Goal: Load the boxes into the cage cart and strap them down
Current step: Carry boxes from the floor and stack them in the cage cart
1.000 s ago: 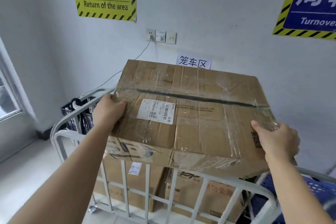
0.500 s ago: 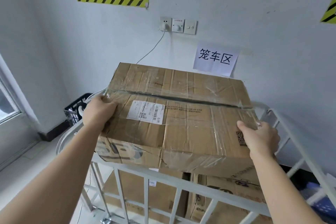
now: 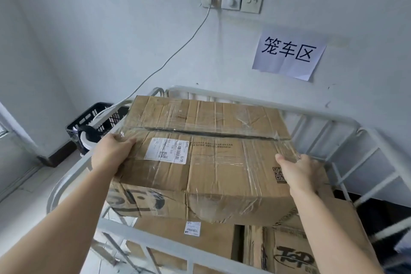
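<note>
Grips a taped cardboard box point(image 3: 206, 162) at both ends: left hand point(image 3: 109, 153) with fingers curled round the top left edge, right hand point(image 3: 298, 173) with fingers wrapped over the right edge and thumb lying on top. Holds it level inside the white cage cart point(image 3: 266, 104), past the near rail, just over two lower boxes point(image 3: 184, 240); cannot tell whether touching them. Carries a shipping label point(image 3: 166, 151) on its top face.

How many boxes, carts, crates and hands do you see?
Cardboard boxes: 3
Cage cart: 1
Black crate: 1
Hands: 2
Total: 7
</note>
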The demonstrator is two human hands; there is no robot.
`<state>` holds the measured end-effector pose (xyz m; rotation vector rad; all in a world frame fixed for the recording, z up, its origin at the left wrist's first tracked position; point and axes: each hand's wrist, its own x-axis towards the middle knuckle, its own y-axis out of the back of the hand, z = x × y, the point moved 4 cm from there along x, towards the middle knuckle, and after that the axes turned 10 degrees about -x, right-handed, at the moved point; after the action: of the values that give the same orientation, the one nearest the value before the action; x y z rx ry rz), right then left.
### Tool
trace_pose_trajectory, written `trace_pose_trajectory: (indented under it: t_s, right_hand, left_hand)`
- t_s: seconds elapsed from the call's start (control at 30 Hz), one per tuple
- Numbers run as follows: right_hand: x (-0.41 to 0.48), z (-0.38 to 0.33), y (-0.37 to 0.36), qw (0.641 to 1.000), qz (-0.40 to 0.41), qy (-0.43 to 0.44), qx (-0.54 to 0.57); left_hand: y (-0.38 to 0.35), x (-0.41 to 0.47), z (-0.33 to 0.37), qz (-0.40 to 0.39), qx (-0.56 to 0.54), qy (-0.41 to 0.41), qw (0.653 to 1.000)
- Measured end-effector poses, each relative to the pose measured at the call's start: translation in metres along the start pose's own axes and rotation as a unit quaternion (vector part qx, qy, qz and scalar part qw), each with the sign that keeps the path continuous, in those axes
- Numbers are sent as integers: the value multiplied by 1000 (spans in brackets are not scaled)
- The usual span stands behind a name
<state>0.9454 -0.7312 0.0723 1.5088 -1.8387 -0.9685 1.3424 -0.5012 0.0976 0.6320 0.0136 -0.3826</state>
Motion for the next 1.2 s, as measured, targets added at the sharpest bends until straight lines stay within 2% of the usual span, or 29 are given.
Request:
trace_pose_trajectory:
  t_s: [0.13,0.53,0.97,1.2]
  right_hand:
    - [0,-2,-35,998,-5,-29,-61]
    - [-45,14,-126,980,-48,-133,-140]
    - [-57,72,-204,952,-134,-182,-205]
    - [-55,100,-236,927,-182,-170,-280]
  left_hand:
    - [-20,43,-27,-32,15,18,999]
    - [-66,134,-100,-128,64,48,989]
    - [-119,150,-191,-189,139,92,968]
    - [-147,148,-227,-222,143,112,958]
